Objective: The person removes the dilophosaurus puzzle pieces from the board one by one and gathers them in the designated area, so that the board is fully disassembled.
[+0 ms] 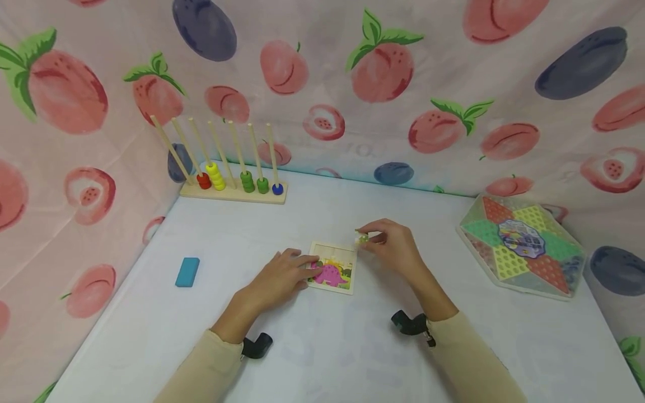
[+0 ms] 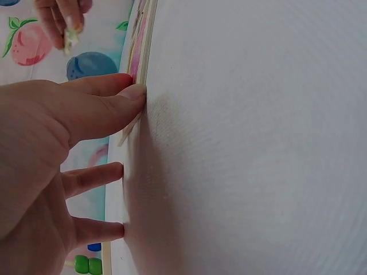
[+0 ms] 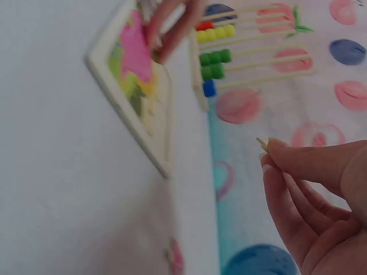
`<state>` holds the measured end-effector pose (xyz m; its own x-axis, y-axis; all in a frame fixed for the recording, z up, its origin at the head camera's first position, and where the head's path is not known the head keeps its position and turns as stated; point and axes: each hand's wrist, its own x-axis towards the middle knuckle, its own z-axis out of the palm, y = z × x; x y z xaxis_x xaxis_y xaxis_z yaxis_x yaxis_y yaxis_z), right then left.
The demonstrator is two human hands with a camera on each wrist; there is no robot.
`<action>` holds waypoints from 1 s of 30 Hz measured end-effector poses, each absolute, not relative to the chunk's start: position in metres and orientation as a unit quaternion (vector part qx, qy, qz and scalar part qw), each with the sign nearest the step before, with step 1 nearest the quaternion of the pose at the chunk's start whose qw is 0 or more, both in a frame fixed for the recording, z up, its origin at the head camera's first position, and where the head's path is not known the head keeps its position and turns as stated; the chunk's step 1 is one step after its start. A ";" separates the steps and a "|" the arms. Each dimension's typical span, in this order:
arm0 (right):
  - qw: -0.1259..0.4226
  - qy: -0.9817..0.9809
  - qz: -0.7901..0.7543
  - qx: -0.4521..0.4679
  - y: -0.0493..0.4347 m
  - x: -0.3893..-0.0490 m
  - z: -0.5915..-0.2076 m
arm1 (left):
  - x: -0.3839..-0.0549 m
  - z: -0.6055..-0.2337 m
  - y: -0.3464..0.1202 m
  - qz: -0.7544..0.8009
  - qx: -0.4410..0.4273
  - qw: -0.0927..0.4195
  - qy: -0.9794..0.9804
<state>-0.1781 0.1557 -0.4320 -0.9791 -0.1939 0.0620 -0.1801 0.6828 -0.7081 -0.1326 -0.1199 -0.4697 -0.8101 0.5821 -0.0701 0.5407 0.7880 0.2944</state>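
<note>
A small wooden jigsaw puzzle, with a pink dinosaur picture in a pale frame, lies flat on the white table. My left hand reaches over its left side, straight fingers resting on the picture. In the left wrist view, the left thumb touches the frame's edge while two other fingertips meet the table. Just above the frame's far right corner, my right hand pinches a small puzzle piece between thumb and fingers. The right wrist view shows this puzzle piece edge-on, with its picture side hidden.
A wooden peg counting rack with coloured beads stands at the back left. A blue block lies left of my left hand. At the right is a hexagonal board game box. Fruit-print cloth hangs behind the table.
</note>
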 end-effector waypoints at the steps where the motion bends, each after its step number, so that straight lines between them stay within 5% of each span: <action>1: 0.000 0.917 -0.387 -0.096 0.160 -0.178 -0.428 | -0.133 -0.470 -0.120 0.131 0.300 0.077 0.942; 14: -0.089 0.907 -0.408 -0.057 0.232 -0.180 -0.401 | -0.134 -0.468 -0.119 0.139 0.307 0.069 0.939; 30: 0.030 0.909 -0.404 0.097 0.295 -0.166 -0.450 | -0.133 -0.470 -0.119 0.135 0.303 0.074 0.941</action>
